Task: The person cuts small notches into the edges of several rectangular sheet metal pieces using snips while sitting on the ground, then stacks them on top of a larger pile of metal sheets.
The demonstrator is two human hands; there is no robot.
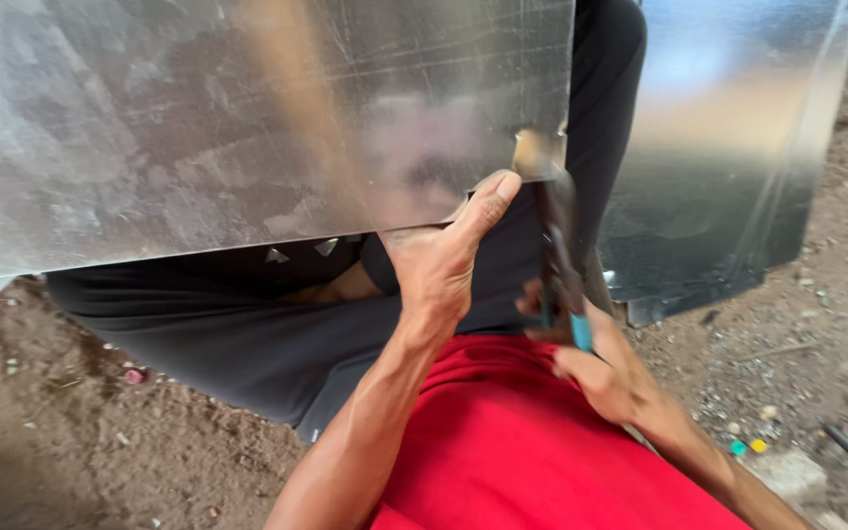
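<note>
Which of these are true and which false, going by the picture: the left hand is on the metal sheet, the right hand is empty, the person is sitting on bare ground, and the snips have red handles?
1. The left hand grips the lower edge of the metal sheet. True.
2. The right hand is empty. False: it holds the snips, which meet the sheet's corner.
3. The person sits on the dirt ground. True.
4. The snips have red handles. False: the handle tip that shows is blue; the red is the person's shirt.
</note>
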